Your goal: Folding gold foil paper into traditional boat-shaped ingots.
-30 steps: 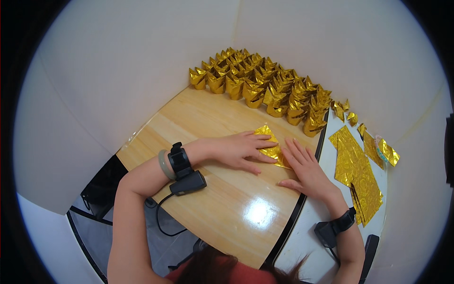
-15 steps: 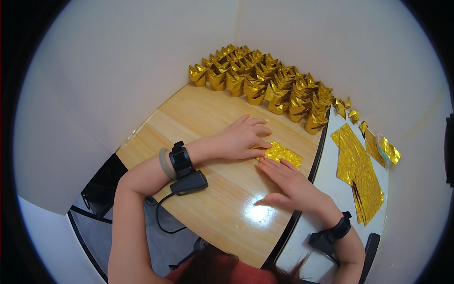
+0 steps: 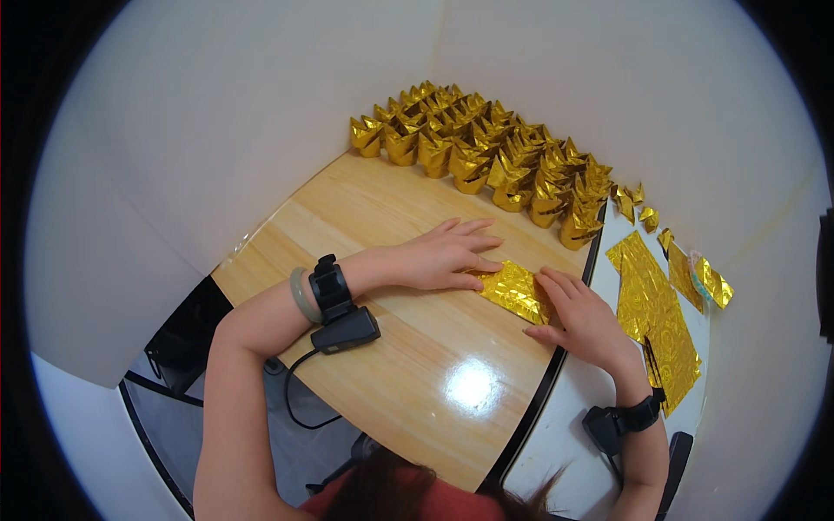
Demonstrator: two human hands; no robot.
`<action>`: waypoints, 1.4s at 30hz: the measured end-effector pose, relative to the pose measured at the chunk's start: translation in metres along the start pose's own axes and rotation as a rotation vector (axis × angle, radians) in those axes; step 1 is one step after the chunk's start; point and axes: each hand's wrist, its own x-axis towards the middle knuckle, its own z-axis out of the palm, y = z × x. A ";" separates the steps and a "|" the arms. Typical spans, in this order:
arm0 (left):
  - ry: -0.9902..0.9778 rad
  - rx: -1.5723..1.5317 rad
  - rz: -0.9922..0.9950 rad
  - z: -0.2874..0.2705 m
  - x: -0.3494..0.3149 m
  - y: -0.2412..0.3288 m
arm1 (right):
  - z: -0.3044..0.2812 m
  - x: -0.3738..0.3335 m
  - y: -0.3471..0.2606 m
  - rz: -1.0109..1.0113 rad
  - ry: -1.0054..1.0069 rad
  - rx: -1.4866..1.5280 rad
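A folded strip of gold foil paper [image 3: 514, 291] lies flat on the wooden tabletop between my hands. My left hand [image 3: 445, 256] rests palm down with fingers spread; its thumb and a fingertip touch the strip's left end. At the strip's right end is my right hand [image 3: 580, 317], its fingers stretched along the edge and the thumb apart from them below. Neither hand is wrapped round the paper. Each wrist wears a black strapped device, and a pale bangle [image 3: 306, 297] circles my left forearm.
Rows of folded gold paper ingots [image 3: 486, 152] stand at the table's far side. On the white surface to the right lie flat gold foil sheets [image 3: 651, 321], small folded gold pieces [image 3: 649, 217] and a pale green ring [image 3: 698, 276]. Pale walls enclose the far side, left and right.
My right hand has slid right along the gold strip, from its middle to its right end, uncovering more of it. My left hand has stayed almost in place.
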 end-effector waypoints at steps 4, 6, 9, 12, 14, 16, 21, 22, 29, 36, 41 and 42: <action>0.081 0.001 0.096 0.003 0.000 -0.005 | -0.011 0.004 -0.013 -0.059 0.036 0.039; 0.108 -0.004 0.110 0.003 0.000 -0.005 | -0.011 0.005 -0.012 -0.242 0.178 -0.078; 0.160 -0.064 0.168 -0.001 0.002 -0.002 | -0.011 0.007 -0.013 -0.187 0.027 0.022; 0.139 -0.134 0.249 -0.007 0.005 0.002 | -0.007 0.007 -0.009 -0.178 0.116 -0.004; 0.082 -0.262 0.203 -0.007 0.005 0.007 | -0.006 0.007 -0.005 -0.176 0.144 0.015; 0.065 -0.296 0.205 -0.006 0.005 0.007 | -0.005 0.006 -0.003 -0.175 0.171 0.034; 0.079 -0.354 0.309 -0.001 0.004 0.004 | 0.001 0.011 0.002 0.043 0.135 0.463; 0.099 -0.371 0.272 -0.001 0.005 0.006 | 0.003 0.011 0.004 0.044 0.134 0.461; 0.083 -0.180 0.247 -0.003 0.003 0.016 | 0.023 0.025 0.002 0.193 0.217 0.498; 0.083 -0.281 0.033 -0.009 0.003 0.026 | 0.033 0.025 0.008 0.138 0.303 0.382; 0.055 -0.155 0.259 0.000 0.004 0.016 | 0.033 0.022 0.018 0.184 0.266 0.366; 0.050 -0.155 0.262 0.000 0.004 0.015 | 0.032 0.021 0.022 0.256 0.216 0.440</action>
